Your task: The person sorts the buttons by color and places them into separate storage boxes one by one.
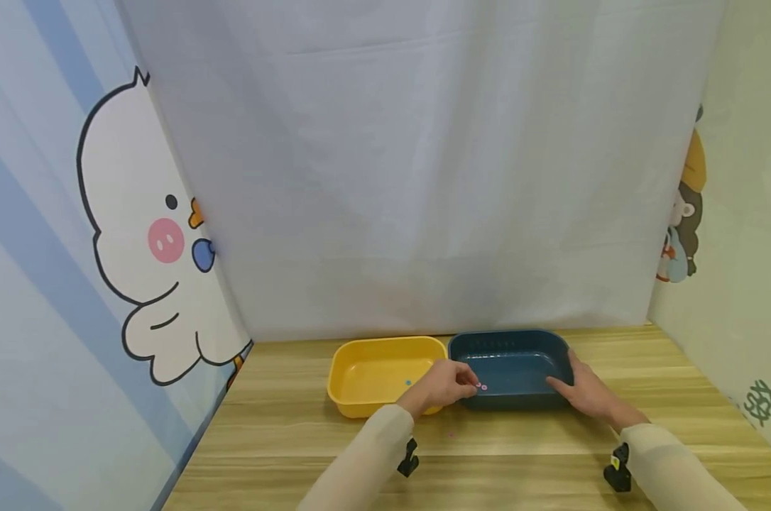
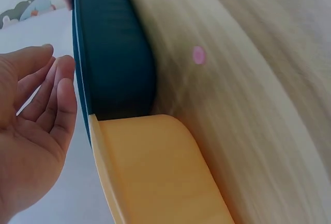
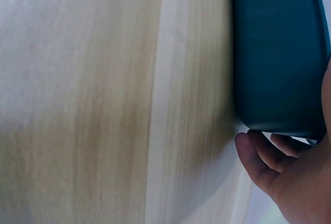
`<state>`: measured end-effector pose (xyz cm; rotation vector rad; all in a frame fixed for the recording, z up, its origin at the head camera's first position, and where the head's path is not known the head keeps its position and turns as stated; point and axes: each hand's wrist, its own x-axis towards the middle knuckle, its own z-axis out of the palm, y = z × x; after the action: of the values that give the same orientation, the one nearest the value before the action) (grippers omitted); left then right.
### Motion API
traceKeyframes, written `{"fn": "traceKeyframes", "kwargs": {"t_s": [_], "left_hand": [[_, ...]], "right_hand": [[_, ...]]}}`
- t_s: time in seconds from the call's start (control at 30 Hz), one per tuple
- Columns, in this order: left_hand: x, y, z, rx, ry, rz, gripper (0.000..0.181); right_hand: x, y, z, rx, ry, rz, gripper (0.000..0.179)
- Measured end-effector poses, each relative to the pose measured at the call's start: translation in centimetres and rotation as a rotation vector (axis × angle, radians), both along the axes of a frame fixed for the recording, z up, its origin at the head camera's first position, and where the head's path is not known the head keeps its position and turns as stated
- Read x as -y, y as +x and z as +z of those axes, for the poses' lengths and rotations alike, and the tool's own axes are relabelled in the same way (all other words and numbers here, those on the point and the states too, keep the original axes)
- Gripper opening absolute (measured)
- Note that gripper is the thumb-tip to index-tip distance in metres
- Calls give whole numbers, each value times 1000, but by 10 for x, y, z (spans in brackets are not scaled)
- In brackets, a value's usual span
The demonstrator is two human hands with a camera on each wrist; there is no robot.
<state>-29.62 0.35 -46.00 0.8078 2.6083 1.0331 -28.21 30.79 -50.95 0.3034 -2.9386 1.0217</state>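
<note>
My left hand [image 1: 446,383] is over the left end of a dark blue basin [image 1: 520,407], its fingers bent loosely. The left wrist view shows a gap between thumb and fingertips and nothing held. Two tiny pink rings [image 1: 484,387] appear just beside those fingertips; whether they lie in the basin or are in mid-air I cannot tell. My right hand [image 1: 593,390] grips the basin's right end, thumb at the rim and fingers against the outer wall [image 3: 282,100]. Left of it stands a yellow basin [image 1: 360,410] with a small blue piece [image 1: 408,382] inside.
A small pink piece [image 2: 199,55] lies on the wooden table [image 1: 264,426] in front of the basins. Behind them hangs a grey-white curtain [image 1: 424,177]. Printed cartoon panels flank the table on both sides.
</note>
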Motion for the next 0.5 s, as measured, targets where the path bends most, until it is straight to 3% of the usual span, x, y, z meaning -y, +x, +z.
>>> {"fn": "traceKeyframes", "kwargs": {"t_s": [0.43, 0.5], "left_hand": [[17, 18, -13, -97, -101, -89, 9], [19, 21, -15, -85, -104, -99, 8]], "right_hand": [[0, 2, 3, 19, -4, 8, 93], [0, 2, 4, 21, 0, 6, 94]]}}
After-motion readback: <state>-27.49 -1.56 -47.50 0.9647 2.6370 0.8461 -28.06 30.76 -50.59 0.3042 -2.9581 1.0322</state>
